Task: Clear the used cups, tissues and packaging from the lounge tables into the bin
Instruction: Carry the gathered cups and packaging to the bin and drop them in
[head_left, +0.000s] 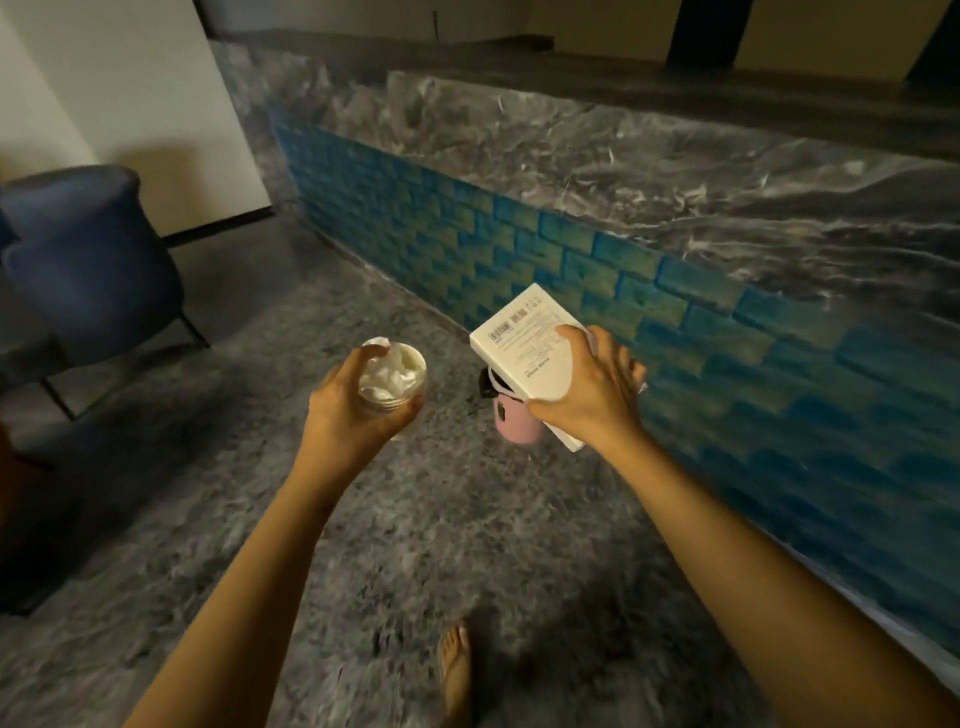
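Observation:
My left hand (353, 410) grips a clear plastic cup (395, 379) stuffed with crumpled white tissue (390, 371), held out over the floor. My right hand (587, 395) holds a flat white cardboard box (524, 343) with a barcode and printed text on its face. Under that box, in the same hand, hangs a pink cup (514, 421) with a dark lid; how the fingers hold it is hidden. Both arms are stretched forward at waist height. No bin is in view.
A long counter with a grey marble top (649, 171) and blue-green tiled front (519, 244) runs along the right. A dark blue armchair (88, 260) on thin black legs stands at the left. The floor is grey mottled stone (441, 519); my bare foot (457, 670) shows below.

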